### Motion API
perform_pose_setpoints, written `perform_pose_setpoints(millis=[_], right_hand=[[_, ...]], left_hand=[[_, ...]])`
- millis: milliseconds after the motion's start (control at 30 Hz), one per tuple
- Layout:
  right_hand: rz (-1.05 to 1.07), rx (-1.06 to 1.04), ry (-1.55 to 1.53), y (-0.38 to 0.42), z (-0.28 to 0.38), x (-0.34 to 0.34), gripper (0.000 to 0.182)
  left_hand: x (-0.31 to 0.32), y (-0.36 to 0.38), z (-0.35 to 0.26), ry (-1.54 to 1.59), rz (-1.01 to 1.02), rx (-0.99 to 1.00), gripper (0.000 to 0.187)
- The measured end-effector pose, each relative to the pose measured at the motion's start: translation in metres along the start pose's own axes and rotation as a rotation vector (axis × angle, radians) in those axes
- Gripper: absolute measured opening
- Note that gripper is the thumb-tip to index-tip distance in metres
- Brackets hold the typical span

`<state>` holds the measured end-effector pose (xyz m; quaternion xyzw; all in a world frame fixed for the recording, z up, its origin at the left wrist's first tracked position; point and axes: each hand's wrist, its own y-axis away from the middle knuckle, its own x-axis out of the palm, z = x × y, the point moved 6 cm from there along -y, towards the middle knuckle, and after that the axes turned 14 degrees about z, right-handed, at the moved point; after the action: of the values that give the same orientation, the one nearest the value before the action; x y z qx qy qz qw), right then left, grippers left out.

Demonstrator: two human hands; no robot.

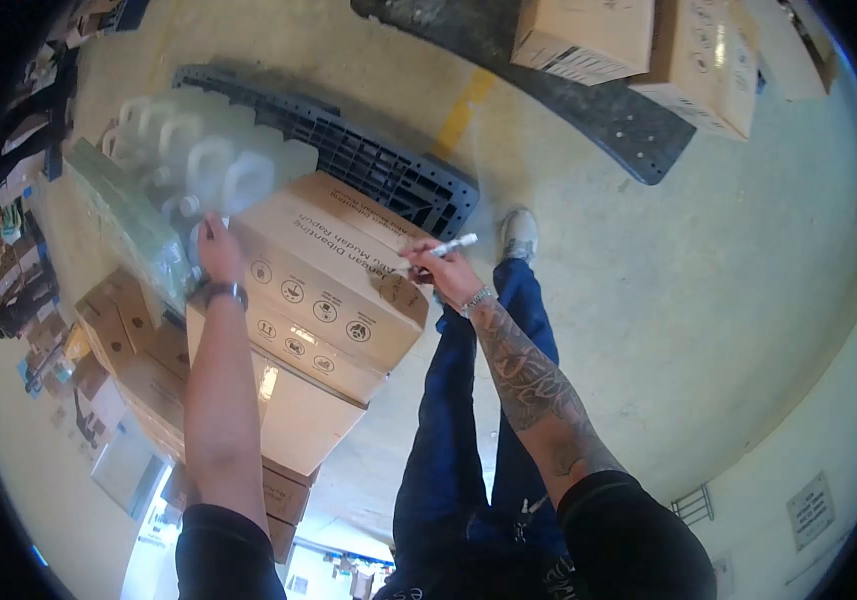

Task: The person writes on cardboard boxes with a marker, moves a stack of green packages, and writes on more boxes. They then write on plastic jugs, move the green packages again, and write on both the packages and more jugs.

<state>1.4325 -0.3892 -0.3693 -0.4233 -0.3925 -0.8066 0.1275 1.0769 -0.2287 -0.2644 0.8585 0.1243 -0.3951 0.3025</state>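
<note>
Left of the person's legs, near the middle of the scene, a brown cardboard box printed in black (298, 240) sits at the top of a stack. Its upper face carries the words "Jangan Dibanting" and "Aku Mudah Rapuh" on a slant; nearer come two rows of round handling symbols, and a darker patch shows by its right corner. The right hand (435, 266) has its fingers closed round a slim white marker pen (458, 244) over the box's right far side, though whether the tip touches the cardboard cannot be told. Well apart from it, the left hand (216, 250) is at the left far edge with bent fingers; whether it grips anything is unclear. Just beneath lies a plainer brown carton with a glossy strip of tape (308, 415). To the left, a group of brown cartons under clear film (133, 325) stands beside a flat, green-tinted, plastic-wrapped bundle (128, 215). Beyond these are cloudy translucent plastic jugs with moulded handles (248, 178), their contents indistinct, next to a dark ribbed plastic pallet (378, 165). Far right, more printed brown boxes (583, 38) rest on a second dark pallet (638, 140).
</note>
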Motion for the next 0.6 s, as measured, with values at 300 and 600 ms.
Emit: perform_pose_setpoints(millis=[300,600], right_hand=[[0.326,0.004,0.332,-0.107,0.001,0.076,0.019],[0.327,0.115,0.326,-0.109,-0.003,0.068,0.016]], left_hand=[[0.025,0.000,-0.014,0.106,-0.163,-0.148,0.051],[0.027,0.005,-0.024,0.089,-0.178,-0.199,0.050]])
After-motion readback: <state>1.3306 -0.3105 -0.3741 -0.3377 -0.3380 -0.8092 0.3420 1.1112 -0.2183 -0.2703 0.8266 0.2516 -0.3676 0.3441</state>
